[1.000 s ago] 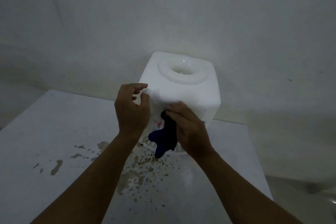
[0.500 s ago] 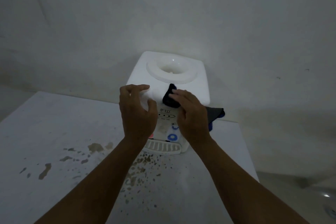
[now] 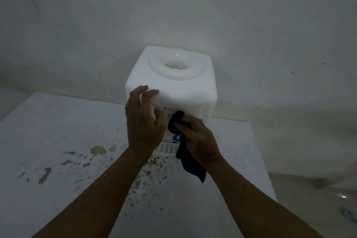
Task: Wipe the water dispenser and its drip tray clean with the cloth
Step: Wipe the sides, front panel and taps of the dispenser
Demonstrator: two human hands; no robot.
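A white tabletop water dispenser (image 3: 185, 91) stands on a white table against the wall, its round bottle well facing up. My left hand (image 3: 144, 121) rests on its front left corner, fingers spread over the top edge and thumb on the front panel. My right hand (image 3: 197, 141) presses a dark blue cloth (image 3: 174, 121) against the front panel just below the logo; the cloth's loose end hangs down below my wrist. A strip of the white slotted drip tray (image 3: 166, 149) shows between my wrists. The taps are mostly hidden by my hands.
The white table (image 3: 58, 131) carries brownish spots and splashes (image 3: 146, 172) in front of the dispenser and to the left. The table's right edge runs near my right forearm, with a lower surface (image 3: 318, 199) beyond. A pale wall rises close behind the dispenser.
My right hand has slid the cloth from the dispenser's top front edge down onto the front panel. The cloth's tail now hangs in front instead of to the right. My left hand stays put.
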